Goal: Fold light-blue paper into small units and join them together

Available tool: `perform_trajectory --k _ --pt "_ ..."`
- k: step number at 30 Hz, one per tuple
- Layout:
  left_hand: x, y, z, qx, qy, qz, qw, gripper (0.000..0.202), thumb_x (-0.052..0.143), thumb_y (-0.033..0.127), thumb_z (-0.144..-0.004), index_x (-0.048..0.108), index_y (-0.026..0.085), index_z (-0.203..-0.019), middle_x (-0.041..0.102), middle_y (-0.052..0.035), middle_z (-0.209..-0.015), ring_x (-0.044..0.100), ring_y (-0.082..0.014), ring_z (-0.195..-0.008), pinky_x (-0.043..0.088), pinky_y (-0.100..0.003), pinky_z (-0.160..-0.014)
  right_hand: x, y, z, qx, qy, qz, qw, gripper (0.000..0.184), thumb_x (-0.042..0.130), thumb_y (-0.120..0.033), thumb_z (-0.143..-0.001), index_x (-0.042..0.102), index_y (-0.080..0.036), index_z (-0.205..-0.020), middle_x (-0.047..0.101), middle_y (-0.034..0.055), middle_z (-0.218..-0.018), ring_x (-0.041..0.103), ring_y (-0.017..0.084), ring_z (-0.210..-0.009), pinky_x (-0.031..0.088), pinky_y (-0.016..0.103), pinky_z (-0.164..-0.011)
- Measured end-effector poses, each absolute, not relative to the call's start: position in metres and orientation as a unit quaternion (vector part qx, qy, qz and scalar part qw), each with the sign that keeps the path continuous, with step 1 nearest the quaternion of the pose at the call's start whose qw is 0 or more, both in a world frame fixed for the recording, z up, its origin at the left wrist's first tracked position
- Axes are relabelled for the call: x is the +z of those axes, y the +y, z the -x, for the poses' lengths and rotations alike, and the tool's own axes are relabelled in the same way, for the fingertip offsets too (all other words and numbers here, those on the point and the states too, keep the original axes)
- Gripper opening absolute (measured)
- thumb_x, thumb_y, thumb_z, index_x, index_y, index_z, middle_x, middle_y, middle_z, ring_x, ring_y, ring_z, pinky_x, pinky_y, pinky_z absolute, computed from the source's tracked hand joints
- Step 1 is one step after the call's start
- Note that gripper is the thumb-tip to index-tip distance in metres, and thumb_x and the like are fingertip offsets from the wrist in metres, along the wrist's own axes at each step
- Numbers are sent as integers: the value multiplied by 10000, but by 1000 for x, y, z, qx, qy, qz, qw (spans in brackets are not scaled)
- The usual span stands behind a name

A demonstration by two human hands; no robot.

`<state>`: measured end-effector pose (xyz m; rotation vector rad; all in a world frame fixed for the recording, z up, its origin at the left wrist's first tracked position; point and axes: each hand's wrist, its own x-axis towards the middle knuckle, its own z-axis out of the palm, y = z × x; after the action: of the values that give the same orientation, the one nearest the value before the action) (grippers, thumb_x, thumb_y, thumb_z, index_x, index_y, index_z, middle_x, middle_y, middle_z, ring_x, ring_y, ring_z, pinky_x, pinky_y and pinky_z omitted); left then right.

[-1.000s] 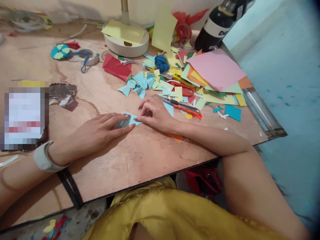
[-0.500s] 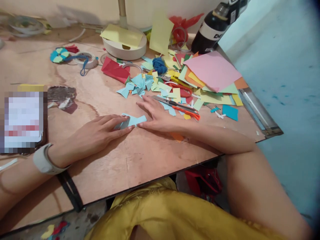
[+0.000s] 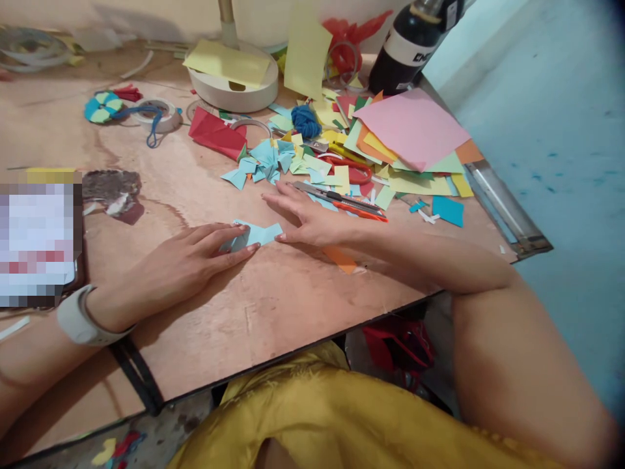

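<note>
A small folded piece of light blue paper [image 3: 263,233] lies on the wooden table in front of me. My left hand [image 3: 195,254], with a pale band at its wrist, holds this paper down between thumb and fingers, covering its left part. To the right, my right hand [image 3: 305,218] has its fingers spread, and its thumb tip is at the paper's right corner. Just beyond the right hand lies a utility knife [image 3: 342,200] with an orange and black body. Several light blue folded pieces [image 3: 263,161] form a small heap past my fingers.
Coloured paper scraps, red-handled scissors [image 3: 349,168] and blue yarn [image 3: 306,122] cover the back right, beside stacked pink paper [image 3: 413,127]. Behind stand a lamp base [image 3: 234,91] and a dark bottle [image 3: 405,49]. Tape [image 3: 156,116] and a blurred screen [image 3: 36,241] are on the left.
My right thumb has slid slightly rightward along the light blue paper to its right corner. My left hand keeps its place on the paper. The whole view has shifted a little.
</note>
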<state>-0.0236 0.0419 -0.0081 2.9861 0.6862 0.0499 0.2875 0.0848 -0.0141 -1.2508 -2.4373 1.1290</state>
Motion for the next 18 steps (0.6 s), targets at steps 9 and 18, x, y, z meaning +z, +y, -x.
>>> perform_trajectory --k 9,18 --pt "-6 42 26 55 205 -975 64 471 353 234 -1115 518 306 -1550 591 -122 -1564 560 -352 -1427 528 -567 -1117 -4 84 -298 425 -802 395 139 880 761 -186 -821 423 -317 -1623 251 48 -1784 100 298 -1684 133 571 -1359" --pt "15 37 -16 27 222 -973 -63 470 361 217 -1101 511 183 -1545 720 -157 -1177 692 -293 -971 552 -457 -843 -12 88 -292 394 -803 420 151 941 748 -119 -761 421 -261 -1632 297 94 -1764 194 312 -1666 208 543 -1354"
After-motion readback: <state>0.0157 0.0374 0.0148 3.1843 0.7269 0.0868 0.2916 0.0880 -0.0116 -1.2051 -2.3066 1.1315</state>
